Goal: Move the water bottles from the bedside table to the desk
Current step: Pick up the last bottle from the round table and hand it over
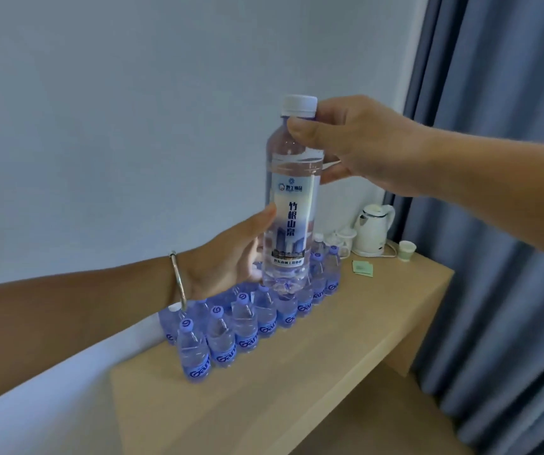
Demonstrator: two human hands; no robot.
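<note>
A clear water bottle (292, 205) with a white cap and a pale label is held upright in the air above the wooden desk (297, 382). My right hand (359, 142) grips its neck just under the cap, thumb in front. My left hand (228, 257), with a metal bangle on the wrist, cups the lower body from the left, thumb against the label. Below and behind it, several small bottles with blue labels (221, 336) stand in rows along the desk's wall side.
At the desk's far end stand a white electric kettle (374, 229), a small white teapot (343, 239) and a paper cup (407, 250), with green packets (362, 268) lying flat nearby. Grey-blue curtains (507, 224) hang on the right. A plain wall runs behind.
</note>
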